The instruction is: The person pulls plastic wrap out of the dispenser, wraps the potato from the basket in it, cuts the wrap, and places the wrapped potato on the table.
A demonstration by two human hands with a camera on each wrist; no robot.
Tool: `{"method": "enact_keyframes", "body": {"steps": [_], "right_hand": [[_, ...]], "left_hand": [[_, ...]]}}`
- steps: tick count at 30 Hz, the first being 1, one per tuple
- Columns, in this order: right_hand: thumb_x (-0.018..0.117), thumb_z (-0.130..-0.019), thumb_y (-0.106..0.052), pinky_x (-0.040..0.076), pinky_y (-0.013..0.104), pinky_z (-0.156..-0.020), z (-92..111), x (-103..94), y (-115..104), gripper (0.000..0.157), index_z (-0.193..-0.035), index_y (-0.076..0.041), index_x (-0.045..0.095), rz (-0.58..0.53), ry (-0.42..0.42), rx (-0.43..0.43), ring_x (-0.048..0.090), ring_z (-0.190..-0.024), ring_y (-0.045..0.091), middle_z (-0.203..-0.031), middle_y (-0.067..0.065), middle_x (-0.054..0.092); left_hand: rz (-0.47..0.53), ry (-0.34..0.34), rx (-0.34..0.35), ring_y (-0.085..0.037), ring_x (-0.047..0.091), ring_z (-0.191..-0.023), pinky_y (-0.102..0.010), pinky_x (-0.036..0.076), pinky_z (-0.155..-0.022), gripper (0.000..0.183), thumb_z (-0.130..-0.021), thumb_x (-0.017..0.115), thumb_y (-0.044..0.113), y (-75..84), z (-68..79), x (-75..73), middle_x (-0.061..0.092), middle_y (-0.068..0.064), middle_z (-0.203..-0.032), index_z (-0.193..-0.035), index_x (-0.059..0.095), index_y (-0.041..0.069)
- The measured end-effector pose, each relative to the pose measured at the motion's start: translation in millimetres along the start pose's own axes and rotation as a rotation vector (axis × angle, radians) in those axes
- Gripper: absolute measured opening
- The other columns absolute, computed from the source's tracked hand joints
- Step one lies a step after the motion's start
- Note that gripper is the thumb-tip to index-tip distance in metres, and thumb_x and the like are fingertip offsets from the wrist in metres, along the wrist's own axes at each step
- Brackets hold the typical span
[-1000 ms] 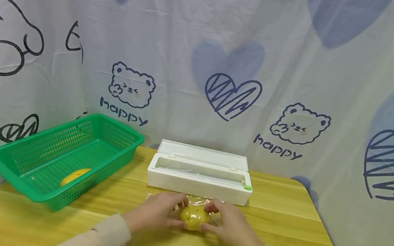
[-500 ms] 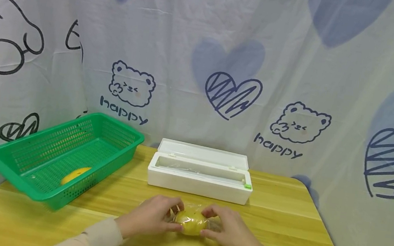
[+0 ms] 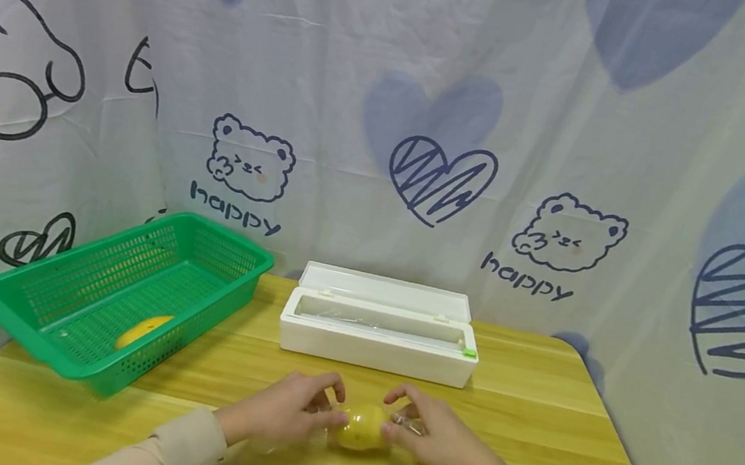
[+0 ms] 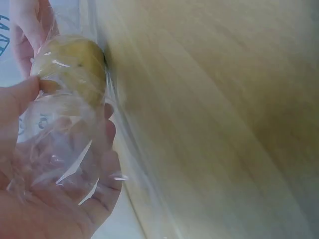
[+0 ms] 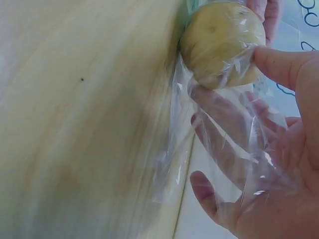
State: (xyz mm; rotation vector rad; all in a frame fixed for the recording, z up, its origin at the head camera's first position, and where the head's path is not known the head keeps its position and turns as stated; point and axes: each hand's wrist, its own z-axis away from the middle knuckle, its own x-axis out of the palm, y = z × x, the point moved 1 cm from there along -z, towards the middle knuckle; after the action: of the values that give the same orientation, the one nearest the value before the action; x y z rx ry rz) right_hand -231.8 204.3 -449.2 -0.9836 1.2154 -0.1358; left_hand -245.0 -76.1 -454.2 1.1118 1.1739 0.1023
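Note:
A yellow potato (image 3: 362, 428) sits wrapped in clear cling film between my two hands, low over the table, in the head view. My left hand (image 3: 291, 410) holds its left end, with the thumb (image 4: 25, 92) pressed on the potato and the fingers curled beneath loose film (image 4: 62, 144). From the right, my right hand (image 3: 436, 432) holds the other end, its thumb (image 5: 279, 64) touching the wrapped side. Crumpled film (image 5: 254, 149) spreads across that palm, and the right fingers are seen through it. Whether the potato touches the table cannot be told.
Behind the hands stands a white cling film box (image 3: 374, 352), its lid (image 3: 386, 291) raised. At the left, a green basket (image 3: 79, 371) contains a yellow potato-like item (image 3: 143, 331). The wooden table (image 3: 551, 429) meets a printed curtain (image 3: 363, 90) at the back.
The potato has come slightly toward me and turned, with both hands following. Film that lay spread behind it is now gathered around it. My index fingers have lifted off its top.

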Motion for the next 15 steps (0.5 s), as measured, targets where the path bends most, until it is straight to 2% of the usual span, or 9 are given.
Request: {"method": "enact_keyframes", "body": {"steps": [4,7,11,15], "right_hand": [[0.059,-0.11,-0.045,0.06,0.039,-0.092,-2,0.0,2,0.028,-0.124,-0.021,0.063,-0.023,-0.02,0.028,0.073,-0.109,0.019,-0.119,0.0,0.077],[0.058,-0.11,-0.045,0.057,0.032,-0.085,-5,0.2,5,0.026,-0.118,-0.022,0.065,-0.032,-0.023,0.055,0.069,-0.102,0.013,-0.113,-0.003,0.075],[0.056,-0.111,-0.044,0.052,0.028,-0.076,-9,-0.6,5,0.027,-0.115,-0.02,0.067,-0.024,-0.017,0.079,0.063,-0.089,0.01,-0.1,-0.005,0.072],[0.052,-0.113,-0.046,0.051,0.029,-0.075,-16,-3.2,7,0.031,-0.112,-0.02,0.07,0.032,-0.013,0.095,0.06,-0.085,0.011,-0.093,-0.007,0.069]], "left_hand": [[0.026,-0.009,-0.013,-0.005,0.062,-0.066,-0.025,0.051,-0.06,0.019,-0.109,0.062,0.039,-5.3,-3.8,0.8,0.075,0.006,-0.08,-0.109,0.066,0.02],[0.027,-0.012,-0.04,-0.005,0.063,-0.072,-0.026,0.053,-0.066,0.021,-0.11,0.061,0.042,-9.1,-7.3,1.0,0.073,0.009,-0.084,-0.107,0.069,0.023],[0.017,-0.027,-0.06,-0.006,0.064,-0.082,-0.027,0.055,-0.073,0.025,-0.106,0.066,0.046,-10.7,-9.5,-0.8,0.072,0.01,-0.091,-0.103,0.073,0.023],[0.026,-0.031,-0.078,-0.008,0.062,-0.079,-0.027,0.053,-0.07,0.027,-0.103,0.071,0.046,-13.4,-12.6,-2.3,0.072,0.008,-0.089,-0.101,0.076,0.02]]}}
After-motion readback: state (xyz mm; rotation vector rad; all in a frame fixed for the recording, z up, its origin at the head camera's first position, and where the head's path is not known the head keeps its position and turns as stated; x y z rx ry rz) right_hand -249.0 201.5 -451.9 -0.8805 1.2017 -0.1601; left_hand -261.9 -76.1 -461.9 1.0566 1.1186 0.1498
